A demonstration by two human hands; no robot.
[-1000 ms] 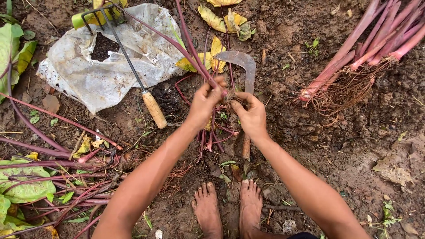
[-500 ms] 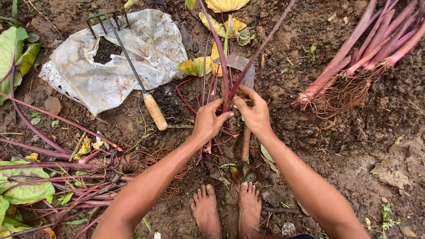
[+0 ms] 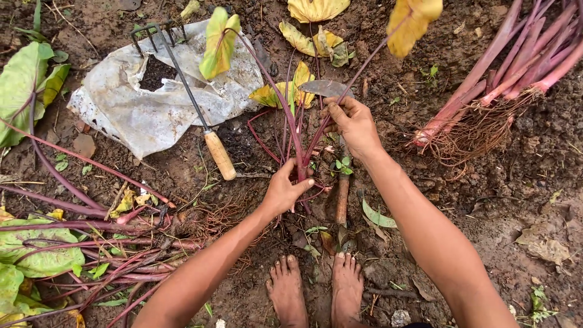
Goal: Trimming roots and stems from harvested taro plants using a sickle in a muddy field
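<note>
Left hand [image 3: 285, 189] clamps the red-stemmed plant [image 3: 291, 130] low, right hand [image 3: 352, 124] seemingly pinching stems higher.

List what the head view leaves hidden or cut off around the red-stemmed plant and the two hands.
- Base of the red-stemmed plant: hidden by the left hand gripping it.
- Sickle: its middle is covered by the right hand, which grasps the upper stems.
- Bundle of pulled stalks: tops cut off by the top and right edges.
- Hand fork: tines hard to make out against the white sack.
</note>
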